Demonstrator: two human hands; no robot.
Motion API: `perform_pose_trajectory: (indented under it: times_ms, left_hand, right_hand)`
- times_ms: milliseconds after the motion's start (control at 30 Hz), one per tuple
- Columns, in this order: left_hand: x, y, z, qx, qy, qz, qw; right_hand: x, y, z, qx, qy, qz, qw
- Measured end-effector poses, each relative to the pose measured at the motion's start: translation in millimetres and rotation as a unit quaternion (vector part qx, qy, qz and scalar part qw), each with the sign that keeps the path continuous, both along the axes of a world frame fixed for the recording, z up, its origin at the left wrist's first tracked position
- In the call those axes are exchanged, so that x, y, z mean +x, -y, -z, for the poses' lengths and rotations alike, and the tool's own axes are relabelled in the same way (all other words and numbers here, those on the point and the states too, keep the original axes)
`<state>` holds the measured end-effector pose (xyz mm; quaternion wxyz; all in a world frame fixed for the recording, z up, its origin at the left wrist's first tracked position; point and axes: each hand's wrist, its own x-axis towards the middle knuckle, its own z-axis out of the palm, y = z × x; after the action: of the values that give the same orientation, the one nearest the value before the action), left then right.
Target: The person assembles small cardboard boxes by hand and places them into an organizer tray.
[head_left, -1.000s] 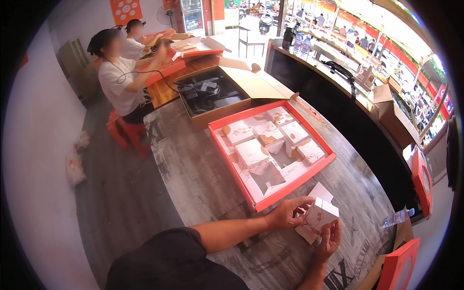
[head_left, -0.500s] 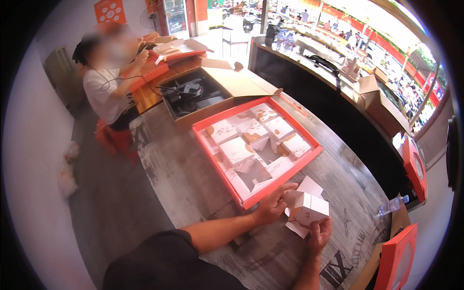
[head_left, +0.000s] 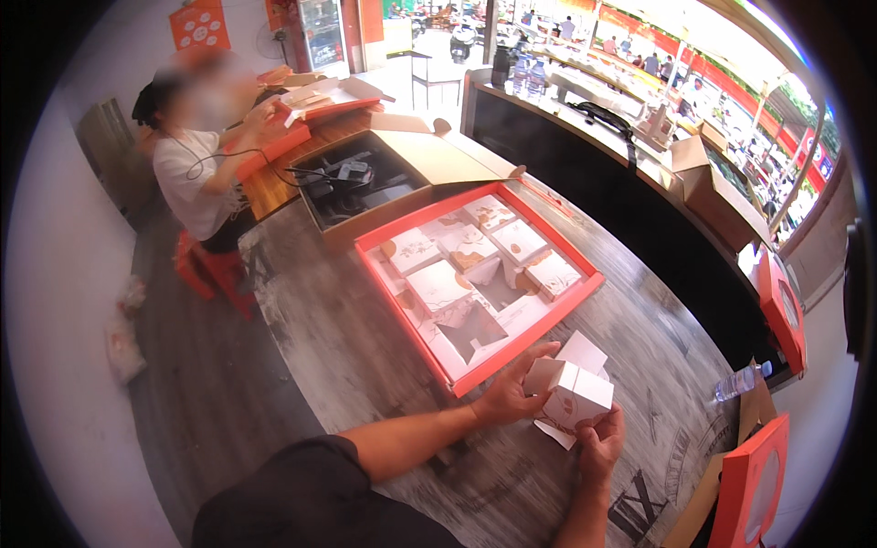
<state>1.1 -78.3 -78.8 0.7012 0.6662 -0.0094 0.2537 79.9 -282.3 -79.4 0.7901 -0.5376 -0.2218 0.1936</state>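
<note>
Bold dark lettering (head_left: pixel 647 505) marks the grey tabletop (head_left: pixel 315 320); the orange poster (head_left: pixel 200 26) is unreadable.

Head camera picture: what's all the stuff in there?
Table: one, grey, middle
Tray: one, red, on the table
Small boxes: six, white and brown, in the tray
Held box: one, white, in front of tray
Flaps: at least two, white, by held box
Carton: one, brown, beyond the tray
Windowed panels: two, red, far right
Lying bottle: one, clear, right
Counter: one, black, upper right
Stool: one, red, left
Co-worker: at least one, white-shirted, left
Poster: one, orange, upper left
Distant people: several, too small to count
Left hand: one, bare, on held box
Right hand: one, bare, on held box
</note>
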Motion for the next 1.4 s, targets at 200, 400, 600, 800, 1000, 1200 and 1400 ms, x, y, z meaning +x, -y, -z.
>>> perform_pose_trajectory:
  times_ms: [200, 400, 600, 800, 1000, 1200, 1400]
  left_hand:
    - [8, 0, 11, 0.071, 0.049, -0.016, 0.996]
    - [6, 3, 12, 0.019, 0.026, -0.009, 0.999]
    - [1, 5, 8, -0.107, 0.051, -0.004, 0.993]
    - [9, 3, 15, 0.049, 0.035, -0.064, 0.996]
    - [0, 7, 13, 0.005, 0.012, 0.013, 1.0]
    - [5, 12, 21, -0.075, 0.012, 0.004, 0.997]
    - [8, 9, 19, -0.085, 0.016, -0.026, 0.996]
  right_hand:
    - [4, 8, 8, -0.001, 0.013, -0.022, 1.0]
    - [7, 12, 5, -0.027, 0.024, -0.028, 0.999]
    - [12, 17, 14, -0.079, -0.002, -0.044, 0.996]
    - [29, 35, 40, -0.101, 0.062, 0.023, 0.993]
    - [29, 31, 39, -0.018, 0.061, 0.143, 0.988]
    - [33, 36, 46, 0.035, 0.037, 0.107, 0.993]
    - [19, 29, 31, 0.073, 0.053, 0.066, 0.994]
